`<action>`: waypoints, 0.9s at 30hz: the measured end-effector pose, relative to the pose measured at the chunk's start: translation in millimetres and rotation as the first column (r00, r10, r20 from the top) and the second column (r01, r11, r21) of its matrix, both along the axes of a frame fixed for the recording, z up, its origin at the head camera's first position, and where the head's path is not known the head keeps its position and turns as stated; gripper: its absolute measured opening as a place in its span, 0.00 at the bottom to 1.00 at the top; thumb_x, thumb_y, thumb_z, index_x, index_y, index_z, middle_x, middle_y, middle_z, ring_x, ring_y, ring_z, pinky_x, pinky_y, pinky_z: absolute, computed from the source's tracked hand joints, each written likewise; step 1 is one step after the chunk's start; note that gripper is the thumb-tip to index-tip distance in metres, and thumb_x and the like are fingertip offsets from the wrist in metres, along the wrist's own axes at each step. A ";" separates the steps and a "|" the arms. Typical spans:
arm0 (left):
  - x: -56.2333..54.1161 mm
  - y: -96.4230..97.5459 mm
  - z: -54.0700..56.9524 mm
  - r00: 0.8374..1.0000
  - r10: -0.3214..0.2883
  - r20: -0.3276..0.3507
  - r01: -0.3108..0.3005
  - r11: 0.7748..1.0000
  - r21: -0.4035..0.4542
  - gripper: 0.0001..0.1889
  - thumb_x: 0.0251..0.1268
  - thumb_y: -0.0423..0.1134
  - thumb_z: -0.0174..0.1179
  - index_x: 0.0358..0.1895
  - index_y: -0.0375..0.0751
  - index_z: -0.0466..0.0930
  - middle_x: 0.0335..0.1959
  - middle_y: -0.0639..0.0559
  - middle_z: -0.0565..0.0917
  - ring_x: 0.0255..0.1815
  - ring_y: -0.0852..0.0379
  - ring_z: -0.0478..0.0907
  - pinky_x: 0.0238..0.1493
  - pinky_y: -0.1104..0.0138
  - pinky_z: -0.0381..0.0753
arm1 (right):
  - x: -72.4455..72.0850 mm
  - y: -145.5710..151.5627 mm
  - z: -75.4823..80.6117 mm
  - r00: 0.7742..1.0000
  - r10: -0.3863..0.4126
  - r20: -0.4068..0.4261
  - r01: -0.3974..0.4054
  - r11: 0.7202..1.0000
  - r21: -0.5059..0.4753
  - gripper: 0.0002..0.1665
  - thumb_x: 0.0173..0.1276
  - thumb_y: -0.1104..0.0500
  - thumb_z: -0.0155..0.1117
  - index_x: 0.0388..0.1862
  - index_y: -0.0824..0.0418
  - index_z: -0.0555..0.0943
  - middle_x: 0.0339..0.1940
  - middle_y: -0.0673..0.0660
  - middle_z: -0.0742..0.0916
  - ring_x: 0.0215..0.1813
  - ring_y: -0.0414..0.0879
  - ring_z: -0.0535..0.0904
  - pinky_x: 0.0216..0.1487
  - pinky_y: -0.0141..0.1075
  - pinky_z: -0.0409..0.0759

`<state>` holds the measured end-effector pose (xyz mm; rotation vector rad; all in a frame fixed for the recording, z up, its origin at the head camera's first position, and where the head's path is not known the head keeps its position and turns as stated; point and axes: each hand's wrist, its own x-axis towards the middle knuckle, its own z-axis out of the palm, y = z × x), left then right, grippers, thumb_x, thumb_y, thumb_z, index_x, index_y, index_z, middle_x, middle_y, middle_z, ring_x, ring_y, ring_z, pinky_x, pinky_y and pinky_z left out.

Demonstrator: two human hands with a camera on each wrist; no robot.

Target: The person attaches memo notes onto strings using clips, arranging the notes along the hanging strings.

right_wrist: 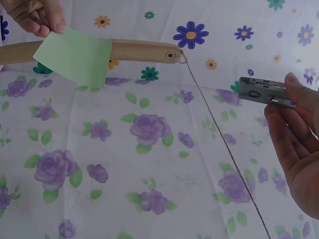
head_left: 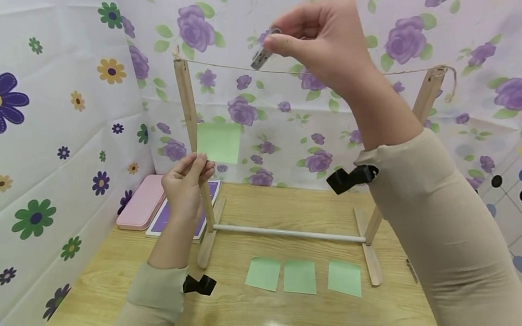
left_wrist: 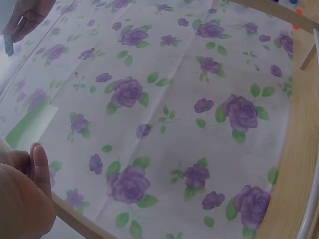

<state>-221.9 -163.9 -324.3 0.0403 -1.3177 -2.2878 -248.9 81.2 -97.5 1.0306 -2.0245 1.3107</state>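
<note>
Paper (head_left: 218, 141) at ten o'clock in head view, below string (head_left: 223, 66), pinched by left hand (head_left: 186, 185); right hand (head_left: 325, 39) pinches clip (head_left: 261, 57) at twelve. Seems pre-clipping; next move likely calls for raising paper to string.
</note>
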 end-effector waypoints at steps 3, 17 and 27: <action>-1.4 1.0 5.2 1.000 -0.003 -0.008 0.003 1.000 0.001 0.12 0.64 0.34 0.71 0.45 0.30 0.82 0.33 0.45 0.87 0.32 0.57 0.88 0.43 0.68 0.89 | -5.8 -11.6 6.2 0.998 -0.055 0.004 0.055 0.997 0.049 0.11 0.67 0.60 0.73 0.42 0.67 0.88 0.33 0.51 0.88 0.36 0.42 0.84 0.42 0.29 0.84; -9.4 2.5 17.3 0.999 0.012 -0.044 -0.011 1.000 0.025 0.09 0.65 0.33 0.70 0.43 0.31 0.83 0.32 0.45 0.87 0.31 0.56 0.88 0.42 0.67 0.89 | -21.2 -60.0 19.0 0.990 -0.096 0.100 0.082 0.986 0.142 0.16 0.62 0.55 0.77 0.44 0.64 0.88 0.34 0.49 0.87 0.39 0.41 0.81 0.47 0.29 0.82; -13.3 0.4 23.7 0.998 0.003 -0.063 0.000 0.999 0.051 0.08 0.64 0.32 0.71 0.42 0.31 0.84 0.32 0.44 0.86 0.31 0.56 0.88 0.42 0.66 0.89 | -27.1 -68.1 12.4 0.993 -0.086 0.078 0.073 0.985 0.153 0.13 0.64 0.56 0.75 0.41 0.65 0.88 0.34 0.51 0.88 0.37 0.42 0.82 0.46 0.29 0.83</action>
